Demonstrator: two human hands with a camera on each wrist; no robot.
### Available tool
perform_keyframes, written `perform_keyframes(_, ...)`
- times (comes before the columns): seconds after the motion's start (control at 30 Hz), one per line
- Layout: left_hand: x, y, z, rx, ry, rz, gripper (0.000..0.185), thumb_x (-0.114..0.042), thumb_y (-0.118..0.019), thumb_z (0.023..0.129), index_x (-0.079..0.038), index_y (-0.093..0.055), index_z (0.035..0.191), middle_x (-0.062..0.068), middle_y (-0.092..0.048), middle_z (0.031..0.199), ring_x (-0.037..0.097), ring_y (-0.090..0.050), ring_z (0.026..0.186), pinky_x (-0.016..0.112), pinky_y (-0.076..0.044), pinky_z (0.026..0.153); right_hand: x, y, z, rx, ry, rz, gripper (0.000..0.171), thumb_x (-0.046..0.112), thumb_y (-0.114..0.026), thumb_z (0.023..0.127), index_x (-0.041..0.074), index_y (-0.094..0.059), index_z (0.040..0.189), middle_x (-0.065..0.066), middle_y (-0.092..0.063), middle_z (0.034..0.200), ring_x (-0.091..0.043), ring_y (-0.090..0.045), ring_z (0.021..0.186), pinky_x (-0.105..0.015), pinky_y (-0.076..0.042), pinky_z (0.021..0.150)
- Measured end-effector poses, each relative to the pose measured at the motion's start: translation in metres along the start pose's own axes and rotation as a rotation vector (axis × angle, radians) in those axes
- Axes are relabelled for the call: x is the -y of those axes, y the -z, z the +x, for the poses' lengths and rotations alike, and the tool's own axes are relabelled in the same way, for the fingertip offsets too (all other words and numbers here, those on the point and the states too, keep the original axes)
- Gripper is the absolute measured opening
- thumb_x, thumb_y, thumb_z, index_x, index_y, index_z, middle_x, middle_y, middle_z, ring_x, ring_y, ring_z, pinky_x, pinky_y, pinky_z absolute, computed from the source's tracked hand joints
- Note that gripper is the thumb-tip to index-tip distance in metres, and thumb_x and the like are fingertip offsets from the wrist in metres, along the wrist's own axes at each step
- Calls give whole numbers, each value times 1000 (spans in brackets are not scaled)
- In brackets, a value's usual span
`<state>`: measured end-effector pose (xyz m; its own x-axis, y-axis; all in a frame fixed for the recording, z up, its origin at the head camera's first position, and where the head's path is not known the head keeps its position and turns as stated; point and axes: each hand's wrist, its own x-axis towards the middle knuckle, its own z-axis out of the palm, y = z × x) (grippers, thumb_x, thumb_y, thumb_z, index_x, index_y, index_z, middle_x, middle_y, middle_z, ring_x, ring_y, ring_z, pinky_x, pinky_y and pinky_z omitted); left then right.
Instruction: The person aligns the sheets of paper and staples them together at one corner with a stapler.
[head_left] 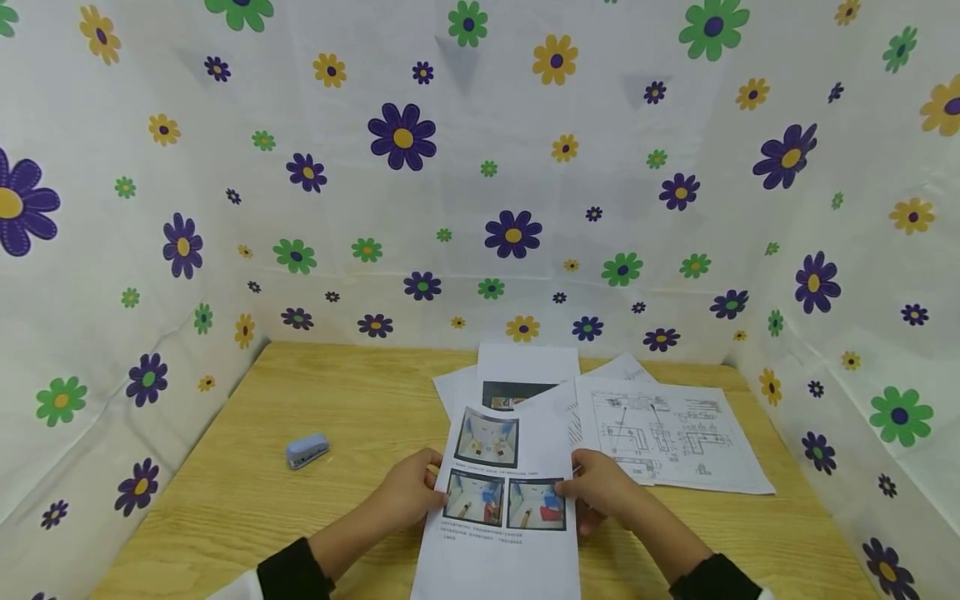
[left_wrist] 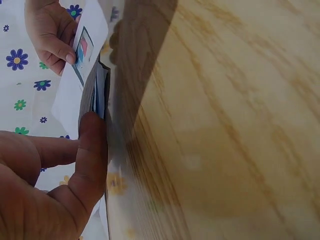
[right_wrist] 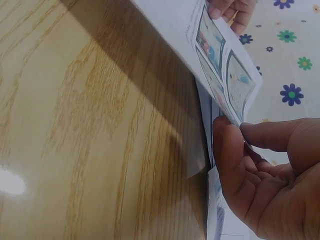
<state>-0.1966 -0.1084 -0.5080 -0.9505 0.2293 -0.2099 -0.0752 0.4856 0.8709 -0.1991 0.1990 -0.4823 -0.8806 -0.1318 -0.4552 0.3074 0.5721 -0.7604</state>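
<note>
A person at a wooden table (head_left: 247,500) holds a printed sheet (head_left: 501,492) by its two long edges, lifted slightly off the tabletop near the table's front edge. The left hand (head_left: 408,492) pinches the sheet's left edge, thumb on top beside the lower-left photo; the right hand (head_left: 600,492) pinches the right edge, thumb beside the lower-right photo. The hands are apart, one on each side of the sheet, both clamped on it. The sheet carries three colour photos and lines of small text too fine to read. Behind the sheet lie more loose pages (head_left: 525,379); to its right, flat on the table, a page with a line drawing (head_left: 667,433). To the sheet's left, well apart, sits a small blue stapler (head_left: 307,451). A flowered white cloth (head_left: 480,167) walls the table on three sides
</note>
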Motion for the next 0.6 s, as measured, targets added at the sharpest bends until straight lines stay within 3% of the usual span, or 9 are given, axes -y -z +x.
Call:
perform_keyframes(0.27,-1,-1,-3,18,-7,28,41,7,-73,82,3,-56,119,9,-61,79,17,-64,61,34,-55,46,-4,-2,3,31,27,-57,23,14,-74,92,3,-60,107,-9,-70,80,-20,-67,53,-30,-56,49)
perform_keyframes(0.6,3,3,-6,77,-11,18,39,4,-73,87,5,-51,119,7,-68,76,19,-66,49,36,-54,40,-6,-3,7,0,18,-126,23,12,-75,90,2,-59,103,-9,-69,74,-21,-69,54,-33,-57,50)
